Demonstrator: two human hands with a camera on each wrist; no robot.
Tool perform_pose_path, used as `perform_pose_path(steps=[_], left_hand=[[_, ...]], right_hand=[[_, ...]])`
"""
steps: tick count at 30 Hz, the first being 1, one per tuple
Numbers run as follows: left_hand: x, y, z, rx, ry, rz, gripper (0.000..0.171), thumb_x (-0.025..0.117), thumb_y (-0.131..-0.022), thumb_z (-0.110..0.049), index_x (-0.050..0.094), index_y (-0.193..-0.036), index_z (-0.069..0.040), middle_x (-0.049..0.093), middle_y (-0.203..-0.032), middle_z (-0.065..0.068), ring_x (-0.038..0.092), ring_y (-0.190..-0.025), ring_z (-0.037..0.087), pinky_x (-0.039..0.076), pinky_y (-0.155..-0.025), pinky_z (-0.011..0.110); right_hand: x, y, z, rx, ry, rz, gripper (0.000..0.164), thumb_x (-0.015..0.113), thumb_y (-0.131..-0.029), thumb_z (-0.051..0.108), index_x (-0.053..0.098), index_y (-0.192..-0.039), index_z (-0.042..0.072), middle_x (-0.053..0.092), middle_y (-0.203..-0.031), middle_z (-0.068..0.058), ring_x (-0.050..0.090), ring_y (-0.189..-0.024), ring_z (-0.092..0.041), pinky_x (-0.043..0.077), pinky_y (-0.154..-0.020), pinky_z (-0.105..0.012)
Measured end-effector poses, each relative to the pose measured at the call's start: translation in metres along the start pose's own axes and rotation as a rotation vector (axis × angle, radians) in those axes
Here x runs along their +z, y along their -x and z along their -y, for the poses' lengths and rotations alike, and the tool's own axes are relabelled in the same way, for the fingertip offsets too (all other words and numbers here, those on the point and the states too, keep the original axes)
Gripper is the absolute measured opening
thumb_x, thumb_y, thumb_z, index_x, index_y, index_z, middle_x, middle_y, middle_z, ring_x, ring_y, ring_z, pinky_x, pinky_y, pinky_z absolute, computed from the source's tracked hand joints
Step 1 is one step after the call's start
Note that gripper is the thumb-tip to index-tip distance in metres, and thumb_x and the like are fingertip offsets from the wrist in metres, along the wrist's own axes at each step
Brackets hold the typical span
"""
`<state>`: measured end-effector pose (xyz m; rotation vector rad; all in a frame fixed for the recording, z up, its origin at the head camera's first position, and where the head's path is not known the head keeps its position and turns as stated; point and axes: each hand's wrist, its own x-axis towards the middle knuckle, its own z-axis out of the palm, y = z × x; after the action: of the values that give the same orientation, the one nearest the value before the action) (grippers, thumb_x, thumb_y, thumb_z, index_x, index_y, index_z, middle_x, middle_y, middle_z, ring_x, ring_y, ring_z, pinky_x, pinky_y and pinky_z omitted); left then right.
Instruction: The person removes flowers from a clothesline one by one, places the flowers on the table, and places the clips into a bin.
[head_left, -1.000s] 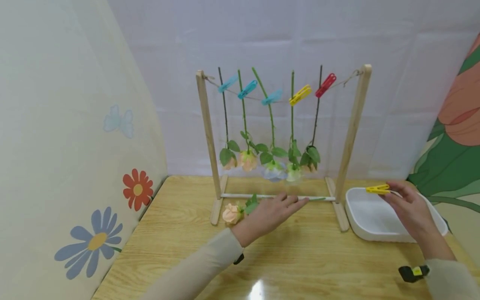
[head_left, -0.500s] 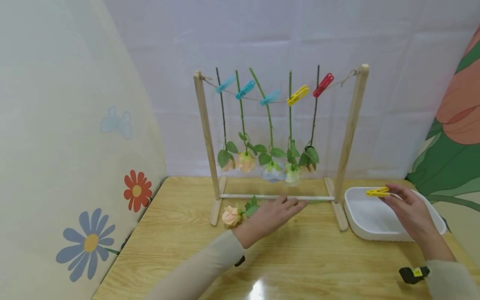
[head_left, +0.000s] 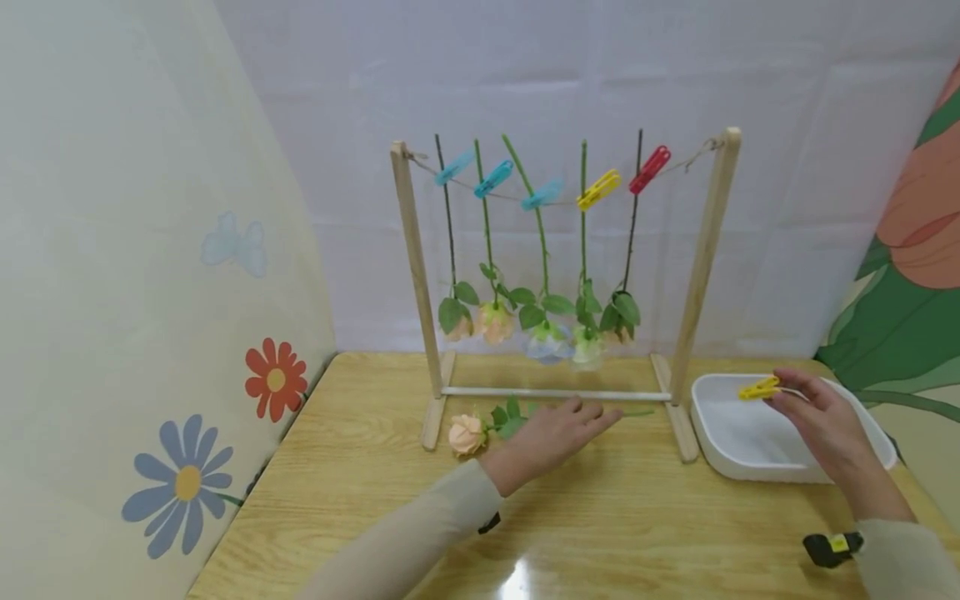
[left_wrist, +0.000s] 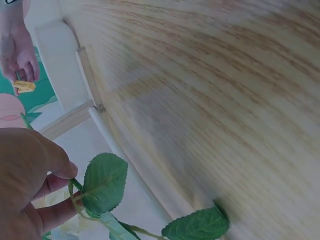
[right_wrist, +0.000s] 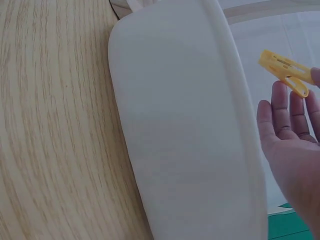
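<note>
My left hand pinches the green stem of a peach artificial rose, which lies sideways close over the table in front of the rack. In the left wrist view, thumb and fingers meet on the stem beside a green leaf. Over the white plastic basin, my right hand holds a yellow clothespin between thumb and fingers. The right wrist view shows the same clothespin at the fingertips, with the basin's outer wall filling the middle.
A wooden rack with a white crossbar stands at the back. From its string several roses hang head down, pinned by blue, yellow and red clothespins. A painted wall borders the table on the left.
My left hand has drawn the rose slightly toward me and right, away from the crossbar. The clothespin in my right hand has turned a little.
</note>
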<state>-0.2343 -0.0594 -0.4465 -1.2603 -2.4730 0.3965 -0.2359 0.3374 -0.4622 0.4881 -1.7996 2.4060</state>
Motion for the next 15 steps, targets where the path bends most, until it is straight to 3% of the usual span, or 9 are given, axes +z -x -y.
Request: perform_pose_path(steps=[7,15], left_hand=[[0.006,-0.002,-0.002,-0.011,-0.035,0.023,0.073,0.066,-0.095,0.001,0.036,-0.157,-0.024,0.056,-0.129,-0.007,0.055,-0.103,0.011,0.033,-0.044,0.014],[0.012,-0.004,-0.002,-0.012,-0.028,0.055,0.071,0.065,-0.096,0.0,0.038,-0.157,-0.026,0.055,-0.124,-0.007,0.053,-0.097,0.009,0.03,-0.044,0.016]], right_hand=[[-0.004,-0.002,0.002,0.076,0.16,-0.073,0.032,0.056,-0.101,-0.002,0.066,-0.122,0.019,0.059,-0.117,0.014,0.054,-0.105,0.004,0.046,-0.086,-0.004],[-0.006,-0.004,0.001,0.1,0.258,-0.077,0.029,0.06,-0.1,0.002,0.069,-0.122,0.02,0.065,-0.109,0.019,0.058,-0.1,0.006,0.044,-0.084,-0.003]])
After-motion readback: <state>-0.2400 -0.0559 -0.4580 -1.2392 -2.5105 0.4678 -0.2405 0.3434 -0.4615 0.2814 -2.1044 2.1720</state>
